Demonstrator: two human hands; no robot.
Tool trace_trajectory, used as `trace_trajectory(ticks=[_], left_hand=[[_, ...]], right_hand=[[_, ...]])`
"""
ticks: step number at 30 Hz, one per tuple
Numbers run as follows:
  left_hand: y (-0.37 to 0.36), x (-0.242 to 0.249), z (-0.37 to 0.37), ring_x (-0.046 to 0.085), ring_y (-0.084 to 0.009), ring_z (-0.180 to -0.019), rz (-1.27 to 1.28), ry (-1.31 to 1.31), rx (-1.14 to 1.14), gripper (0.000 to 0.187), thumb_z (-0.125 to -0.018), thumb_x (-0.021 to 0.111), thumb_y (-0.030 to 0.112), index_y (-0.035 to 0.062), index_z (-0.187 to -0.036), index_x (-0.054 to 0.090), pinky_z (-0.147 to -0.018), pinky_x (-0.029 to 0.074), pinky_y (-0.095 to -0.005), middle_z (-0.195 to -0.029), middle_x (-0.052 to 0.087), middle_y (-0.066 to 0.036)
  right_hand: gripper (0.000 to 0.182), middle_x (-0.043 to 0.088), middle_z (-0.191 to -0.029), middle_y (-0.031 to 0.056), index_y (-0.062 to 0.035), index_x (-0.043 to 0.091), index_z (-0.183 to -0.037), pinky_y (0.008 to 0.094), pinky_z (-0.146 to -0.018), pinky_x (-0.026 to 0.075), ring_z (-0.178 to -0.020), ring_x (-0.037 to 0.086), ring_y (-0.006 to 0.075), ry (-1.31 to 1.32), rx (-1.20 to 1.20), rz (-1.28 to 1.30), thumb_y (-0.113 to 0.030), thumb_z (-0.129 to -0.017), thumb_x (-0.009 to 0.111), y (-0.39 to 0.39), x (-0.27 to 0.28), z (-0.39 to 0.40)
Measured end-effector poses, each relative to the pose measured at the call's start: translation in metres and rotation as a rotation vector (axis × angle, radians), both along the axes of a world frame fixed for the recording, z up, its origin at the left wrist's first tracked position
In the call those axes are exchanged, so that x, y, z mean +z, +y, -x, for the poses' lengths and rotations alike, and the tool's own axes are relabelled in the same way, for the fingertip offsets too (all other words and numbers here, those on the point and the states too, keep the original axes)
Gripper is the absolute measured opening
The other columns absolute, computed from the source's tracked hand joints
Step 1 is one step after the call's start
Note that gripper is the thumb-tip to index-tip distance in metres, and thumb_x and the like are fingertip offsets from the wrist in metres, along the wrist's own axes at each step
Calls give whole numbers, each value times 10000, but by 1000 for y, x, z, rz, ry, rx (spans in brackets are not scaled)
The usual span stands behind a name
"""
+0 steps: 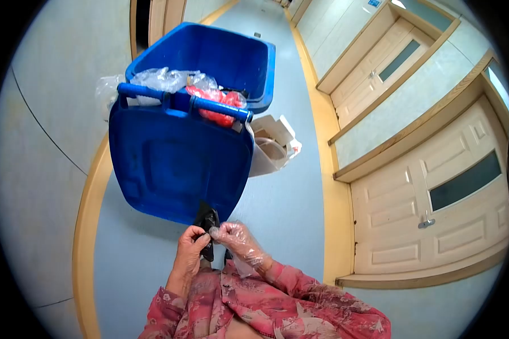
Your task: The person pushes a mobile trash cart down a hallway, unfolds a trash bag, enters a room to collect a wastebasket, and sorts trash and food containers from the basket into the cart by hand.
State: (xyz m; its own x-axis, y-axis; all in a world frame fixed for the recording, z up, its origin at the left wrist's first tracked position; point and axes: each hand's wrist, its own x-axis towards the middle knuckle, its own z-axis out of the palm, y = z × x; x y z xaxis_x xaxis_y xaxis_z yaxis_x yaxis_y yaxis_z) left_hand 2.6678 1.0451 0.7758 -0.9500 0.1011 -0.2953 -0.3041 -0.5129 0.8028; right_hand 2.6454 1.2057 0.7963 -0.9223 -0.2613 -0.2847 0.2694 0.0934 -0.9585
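A black plastic bag (207, 217) hangs bunched between my two hands, low in the middle of the view. My left hand (191, 247) is bare, its thumb and fingers pinched on the bag. My right hand (238, 242) wears a clear plastic glove and grips the bag's other side, close to the left fingertips. Just beyond them is the blue lid (178, 164) of a large wheeled bin (220, 51), hanging down on my side. Clear plastic (163, 79) and a red bag (218, 107) show at the bin's opening.
A white cardboard box (268, 152) with a round item in it sits right of the bin. The blue corridor floor (288, 214) runs ahead between walls with tan borders. Closed doors (430, 203) with metal handles line the right side.
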Motion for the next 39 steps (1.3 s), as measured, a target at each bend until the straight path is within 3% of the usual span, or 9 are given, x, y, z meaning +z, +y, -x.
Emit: trace_trajectory(ticks=[2, 6, 10, 14, 18, 22, 27, 33, 39], left_hand=[[0, -6, 4, 529, -71, -718, -273, -13, 25, 112, -826, 640, 20, 76, -868, 552, -670, 454, -220, -808, 572, 8], [6, -15, 2, 550, -83, -772, -356, -27, 102, 141, -837, 641, 30, 83, -905, 531, -712, 472, -238, -913, 576, -9], [-3, -10, -1, 561, -81, -740, -404, -111, -24, 76, -880, 611, 131, 91, -908, 552, -677, 470, -214, -832, 582, 3], [-5, -5, -2, 537, -66, -633, -39, -116, -159, 131, -829, 677, 164, 58, -862, 607, -603, 450, -196, -729, 589, 9], [-10, -7, -4, 559, -81, -653, 13, -59, -232, 94, -814, 656, 107, 51, -869, 604, -598, 461, -207, -760, 605, 0], [-15, 3, -4, 571, -95, -674, -262, -132, -1, 49, -834, 594, 63, 64, -879, 576, -610, 484, -229, -777, 602, -7], [-30, -7, -2, 582, -123, -786, -295, -9, 143, 89, -864, 549, 78, 81, -947, 519, -735, 499, -285, -869, 597, -29], [-46, -8, 6, 587, -178, -803, -277, 17, 187, 68, -902, 490, 112, 116, -953, 446, -753, 498, -346, -912, 594, -58], [-37, -16, 9, 593, -195, -818, -412, 67, 316, 85, -896, 514, 107, 121, -960, 459, -769, 496, -383, -913, 597, -69]], right_hand=[[306, 494, -666, -46, -92, 522, -656, 209, -544, 345, -634, 409, 31, -42, 15, -15, -268, -869, 655, -1, 7, 6], [308, 464, -635, -62, -97, 513, -642, 209, -514, 311, -597, 377, 28, 43, -25, -14, -251, -861, 665, 4, 8, -2], [274, 442, -639, -77, -91, 522, -663, 216, -510, 303, -599, 362, 29, 67, -19, 11, -215, -879, 638, 8, 4, 2], [243, 441, -660, -79, -69, 544, -699, 222, -530, 314, -623, 370, 31, 103, 39, -97, -205, -883, 625, 3, 15, -2], [241, 459, -662, -71, -53, 554, -708, 222, -543, 333, -630, 387, 31, 111, 46, -137, -207, -880, 625, -1, 19, -5], [214, 483, -673, -61, -49, 567, -724, 208, -570, 360, -639, 409, 30, 77, 79, -132, -190, -877, 620, 3, 10, -6], [197, 516, -687, -42, -45, 566, -765, 207, -566, 386, -626, 456, 42, 83, 61, -75, -194, -883, 619, 8, -4, -5], [147, 528, -755, -3, -66, 512, -808, 231, -511, 483, -613, 501, 65, 69, -177, 117, -164, -898, 575, 23, 3, 4], [129, 626, -967, 112, -64, 496, -957, 227, -568, 472, -904, 621, 209, -184, -202, 552, -172, -926, 558, 30, 2, 6]])
